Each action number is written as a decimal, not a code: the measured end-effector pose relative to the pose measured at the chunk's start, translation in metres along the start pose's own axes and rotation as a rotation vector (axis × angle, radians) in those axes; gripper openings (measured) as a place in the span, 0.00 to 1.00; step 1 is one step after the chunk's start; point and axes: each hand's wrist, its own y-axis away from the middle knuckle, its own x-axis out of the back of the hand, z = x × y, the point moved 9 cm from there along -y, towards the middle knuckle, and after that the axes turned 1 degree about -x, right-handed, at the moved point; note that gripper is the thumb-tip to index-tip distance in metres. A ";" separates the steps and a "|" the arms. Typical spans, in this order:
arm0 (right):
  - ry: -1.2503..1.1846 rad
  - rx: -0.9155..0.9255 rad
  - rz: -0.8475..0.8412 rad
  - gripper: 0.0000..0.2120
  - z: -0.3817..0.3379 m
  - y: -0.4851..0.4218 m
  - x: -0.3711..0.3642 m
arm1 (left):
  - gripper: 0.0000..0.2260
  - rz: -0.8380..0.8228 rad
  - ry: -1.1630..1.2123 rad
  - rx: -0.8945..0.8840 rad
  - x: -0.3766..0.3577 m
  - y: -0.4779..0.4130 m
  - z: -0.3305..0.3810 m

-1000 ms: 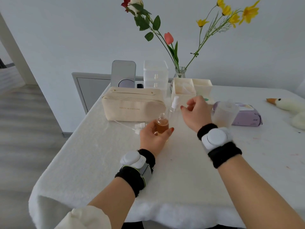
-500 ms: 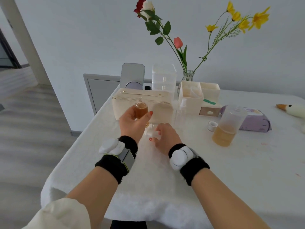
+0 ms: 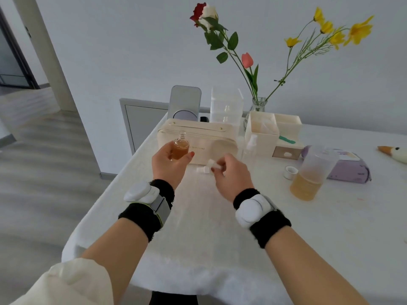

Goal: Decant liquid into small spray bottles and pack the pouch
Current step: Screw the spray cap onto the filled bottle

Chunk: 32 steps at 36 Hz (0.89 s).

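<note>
My left hand [image 3: 168,165] grips a small clear bottle [image 3: 180,146] holding amber liquid, upright and uncapped, lifted in front of the cream zip pouch [image 3: 211,143]. My right hand [image 3: 232,175] pinches a small white spray top [image 3: 213,164] just above the table. Another white cap piece [image 3: 201,169] lies on the cloth beside those fingers. An empty clear spray bottle [image 3: 251,146] stands to the right of the pouch. A tall clear jug [image 3: 310,175] with amber liquid in its bottom third stands at right.
A white lid [image 3: 290,172] lies by the jug. Behind are a cream organiser box [image 3: 267,135], clear drawers [image 3: 226,106], a mirror [image 3: 185,102], a vase of flowers [image 3: 258,105], a purple wipes pack [image 3: 350,168] and a plush goose [image 3: 396,154]. The table's left edge drops to the floor.
My left hand lifted the amber bottle off the table to the front of the pouch. My right hand came down left from the empty spray bottle and picked up the white spray top.
</note>
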 end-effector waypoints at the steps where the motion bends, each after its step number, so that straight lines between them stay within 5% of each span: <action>1: -0.002 0.028 0.033 0.05 -0.007 -0.001 0.011 | 0.14 0.002 -0.008 0.000 0.001 0.000 -0.001; 8: -0.042 0.249 0.233 0.02 -0.065 -0.005 0.085 | 0.15 -0.014 -0.045 -0.014 -0.002 0.002 -0.007; 12: 0.000 0.332 0.272 0.08 -0.084 -0.003 0.109 | 0.16 -0.040 -0.073 -0.043 -0.005 0.002 -0.007; 32: 0.083 0.336 0.340 0.09 -0.077 0.005 0.129 | 0.18 -0.055 -0.127 -0.076 -0.009 0.004 -0.014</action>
